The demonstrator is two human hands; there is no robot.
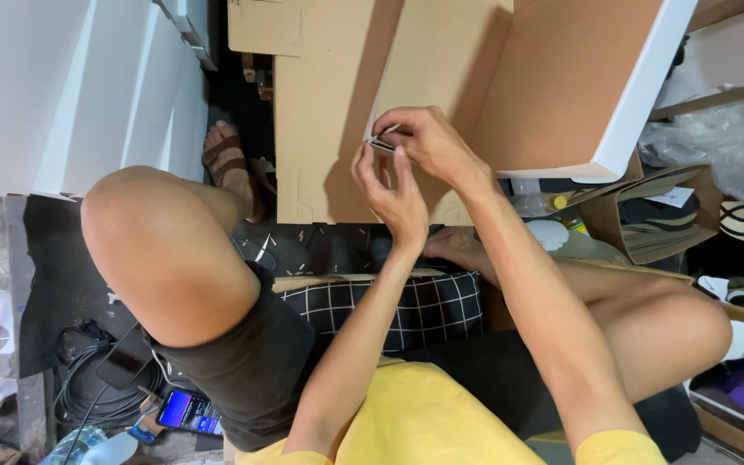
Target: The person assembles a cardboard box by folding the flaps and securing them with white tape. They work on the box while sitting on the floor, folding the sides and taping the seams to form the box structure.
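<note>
Both my hands meet in front of a large brown cardboard box [561, 95] with a white edge. My right hand [428, 142] pinches a small thin strip [382, 144] at the box's near corner. My left hand [389, 191] sits just below it, fingertips touching the same small strip. What the strip is made of is too small to tell. My bare knees flank the hands, and I sit on a black cushion with a white grid [406, 301].
Flat cardboard sheets [320, 112] lie on the floor ahead. A sandalled foot [230, 168] rests at the left beside white panels [71, 86]. A phone [187, 412] and coiled cables [96, 387] lie lower left. Open boxes, plastic bags and a bottle crowd the right.
</note>
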